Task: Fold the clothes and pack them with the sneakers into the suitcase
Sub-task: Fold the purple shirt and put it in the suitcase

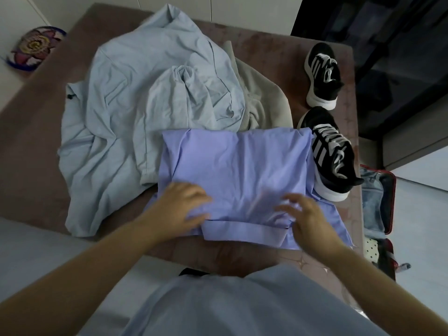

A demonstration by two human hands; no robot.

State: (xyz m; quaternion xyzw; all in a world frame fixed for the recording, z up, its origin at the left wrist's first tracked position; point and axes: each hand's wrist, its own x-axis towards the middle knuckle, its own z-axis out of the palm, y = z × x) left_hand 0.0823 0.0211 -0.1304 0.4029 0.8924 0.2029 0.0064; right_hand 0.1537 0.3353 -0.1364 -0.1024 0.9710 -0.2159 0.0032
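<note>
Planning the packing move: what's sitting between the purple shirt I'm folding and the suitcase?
The head view shows the nearer black sneaker between the purple shirt and the suitcase, its side touching the shirt's right edge.

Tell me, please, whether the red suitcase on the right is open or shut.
Open: the suitcase shows its pale blue lining inside the red rim, and a polka-dotted item is visible in it.

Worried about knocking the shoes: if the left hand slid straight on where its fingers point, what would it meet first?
The left hand lies on the purple shirt, fingers pointing right and away. Past that fabric, it would probably reach the nearer sneaker, though depth is unclear.
</note>
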